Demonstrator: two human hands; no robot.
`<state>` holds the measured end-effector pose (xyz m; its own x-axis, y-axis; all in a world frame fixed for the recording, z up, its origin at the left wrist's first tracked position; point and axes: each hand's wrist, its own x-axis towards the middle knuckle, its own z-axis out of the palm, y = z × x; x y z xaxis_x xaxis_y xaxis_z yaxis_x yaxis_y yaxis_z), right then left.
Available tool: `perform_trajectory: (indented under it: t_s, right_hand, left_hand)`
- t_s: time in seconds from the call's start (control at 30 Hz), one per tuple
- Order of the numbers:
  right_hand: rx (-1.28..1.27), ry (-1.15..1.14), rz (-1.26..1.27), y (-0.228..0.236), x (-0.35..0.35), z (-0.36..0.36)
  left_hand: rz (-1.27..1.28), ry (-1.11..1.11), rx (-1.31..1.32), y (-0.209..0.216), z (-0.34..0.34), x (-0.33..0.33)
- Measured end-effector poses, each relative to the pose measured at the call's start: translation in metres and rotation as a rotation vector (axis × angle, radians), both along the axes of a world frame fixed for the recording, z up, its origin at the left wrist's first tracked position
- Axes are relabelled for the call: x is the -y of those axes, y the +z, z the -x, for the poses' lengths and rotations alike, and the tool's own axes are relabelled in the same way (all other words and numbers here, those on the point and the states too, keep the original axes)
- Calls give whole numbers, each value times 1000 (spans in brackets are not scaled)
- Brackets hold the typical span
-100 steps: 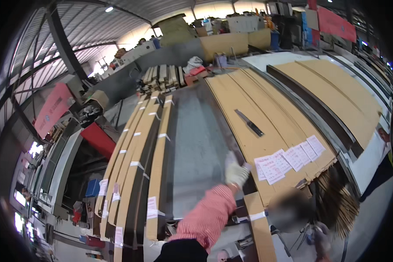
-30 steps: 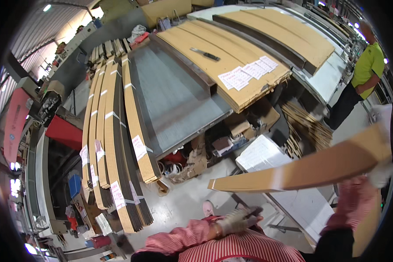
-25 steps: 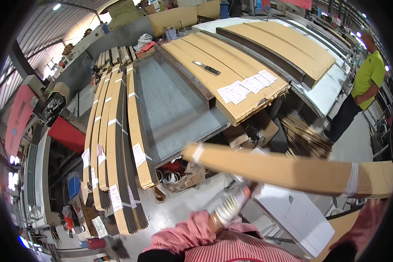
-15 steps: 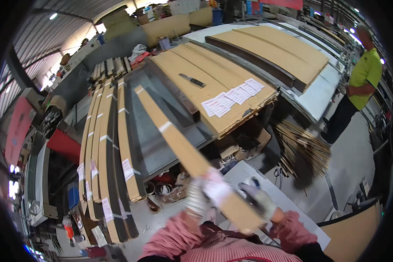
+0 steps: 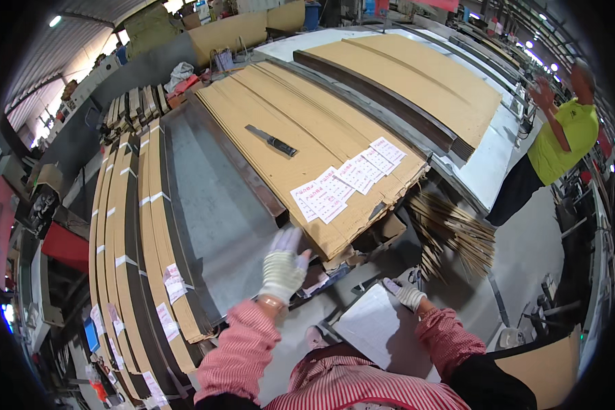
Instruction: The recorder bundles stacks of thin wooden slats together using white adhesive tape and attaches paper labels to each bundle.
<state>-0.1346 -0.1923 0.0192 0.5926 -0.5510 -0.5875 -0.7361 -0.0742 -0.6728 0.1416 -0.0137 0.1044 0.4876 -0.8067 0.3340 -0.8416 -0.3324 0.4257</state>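
Note:
My left hand (image 5: 283,265), in a white-and-grey work glove, reaches forward with its fingers spread and holds nothing. It is over the gap between the grey metal tabletop (image 5: 219,198) and the near corner of a stack of brown cardboard sheets (image 5: 307,130). My right hand (image 5: 407,294), gloved too, is by the far corner of a pale flat board (image 5: 372,321); its fingers look extended along the edge, with no held thing visible. Banded bundles of long cardboard strips (image 5: 121,225) lie at the left, bearing white bands and paper labels. A knife (image 5: 272,141) and printed paper slips (image 5: 348,178) rest on the cardboard stack.
Another cardboard stack (image 5: 417,75) lies on a white table farther back. Thin sticks (image 5: 458,236) are heaped on the floor at the right. Beyond them stands a person in a yellow-green shirt (image 5: 567,140), hands raised. A bent cardboard sheet (image 5: 540,369) is at lower right.
The long cardboard strip bundle has left my hands and now lies beside the other bundles at left. My left hand has moved forward and opened. The person at right has raised their hands.

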Motion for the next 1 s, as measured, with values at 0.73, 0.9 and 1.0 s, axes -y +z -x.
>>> perform_trajectory:
  t_s: [0.73, 0.9, 1.0]
  right_hand:
    - [39, -56, -54, -27, 69, 29]
    - [98, -58, -17, -19, 65, 25]
    - [74, -62, -45, -21, 66, 29]
  left_hand:
    - [-291, 66, 357, -45, -49, 185]
    - [-416, 312, 90, -40, -117, 219]
    - [-436, 325, 37, -50, -123, 228]
